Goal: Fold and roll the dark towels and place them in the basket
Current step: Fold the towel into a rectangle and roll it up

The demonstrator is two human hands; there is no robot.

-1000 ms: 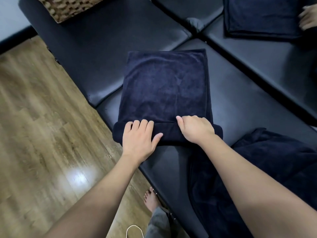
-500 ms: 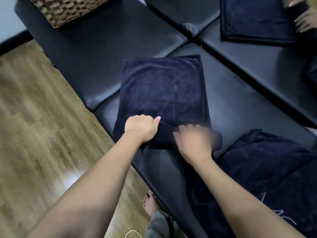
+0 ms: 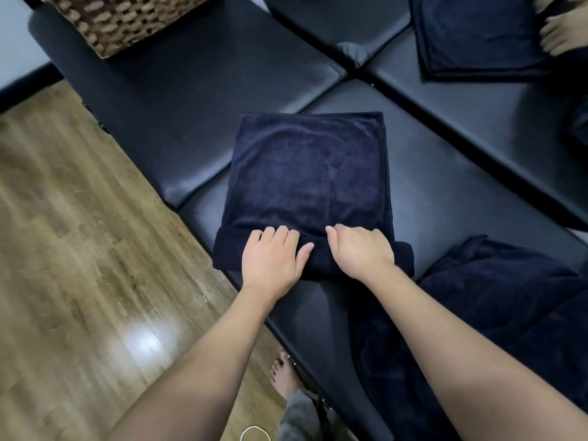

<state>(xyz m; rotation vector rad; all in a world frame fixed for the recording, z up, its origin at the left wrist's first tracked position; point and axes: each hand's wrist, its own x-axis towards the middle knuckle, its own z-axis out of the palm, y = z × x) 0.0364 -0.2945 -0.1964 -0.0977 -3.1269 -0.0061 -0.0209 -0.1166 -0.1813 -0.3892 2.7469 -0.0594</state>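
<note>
So the woven basket sits at the top left on one of the black cushions, cut off by the frame edge, so what's inside it can't be seen from here.

The main thing is the dark towel, navy and kinda plush, folded into a long rectangle and lying flat on the middle cushion. Its near end is rolled up into a fat tube that runs a bit wider than the flat part, sticking out past it on both sides.

Both hands are on that rolled bit. The left hand lies over the roll with fingers curled over its top and the thumb out to the side against the fabric. The right hand is right beside it, fingers curled down over the roll, gripping it too.

Off to the right there's a loose heap of dark towels draped off the cushion edge. Another folded towel lies on the far cushion top right, with someone else's hand touching it. Wood floor on the left, bare foot down below.
</note>
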